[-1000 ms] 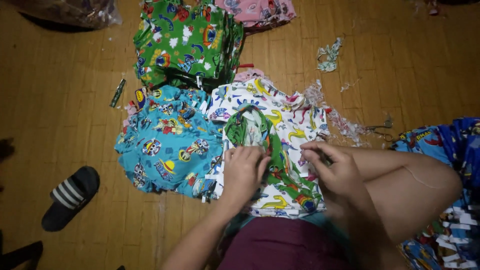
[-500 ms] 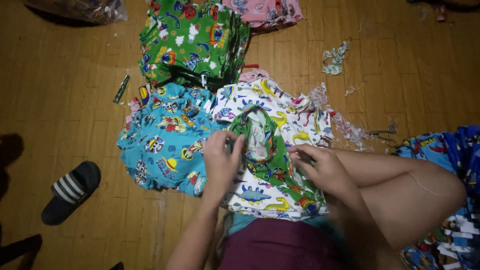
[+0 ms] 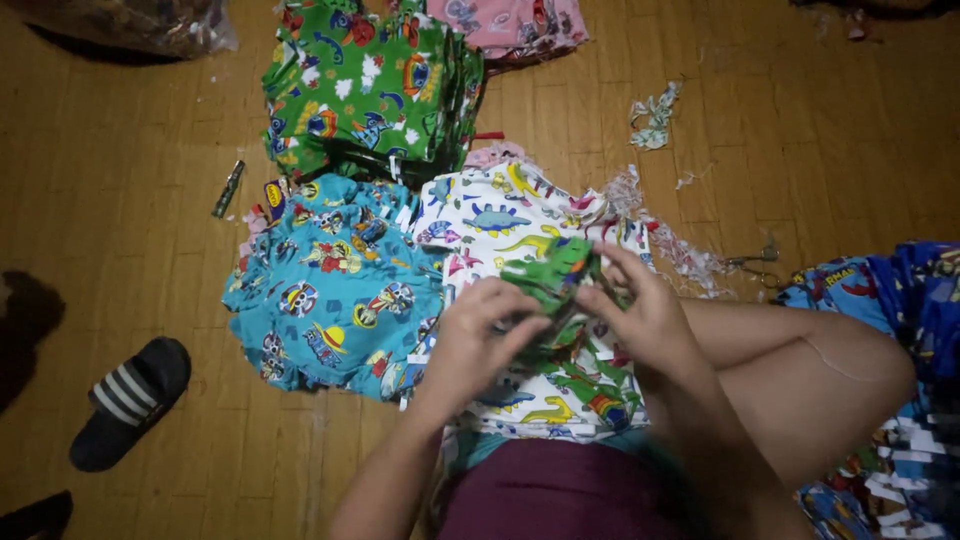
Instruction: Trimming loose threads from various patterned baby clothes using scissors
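Both hands, left hand (image 3: 478,340) and right hand (image 3: 640,312), grip one small green printed cloth piece (image 3: 552,275); three sorted printed-fabric stacks (image 3: 360,90) lie done on the floor.

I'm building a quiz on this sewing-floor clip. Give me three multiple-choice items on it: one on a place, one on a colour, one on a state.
1. Where is the slipper?
A. left of the blue stack
B. on the green stack
C. in a hand

2. What colour is the stack at the top, right of the green stack?
A. black
B. pink
C. orange

3. What are both hands doing?
A. resting flat on the floor
B. gripping a green cloth piece
C. using scissors

Answers:
1 A, it lies on the floor left of the blue stack.
2 B, pink fabric shows there.
3 B, the left hand and right hand pinch the green cloth piece; the scissors lie apart.
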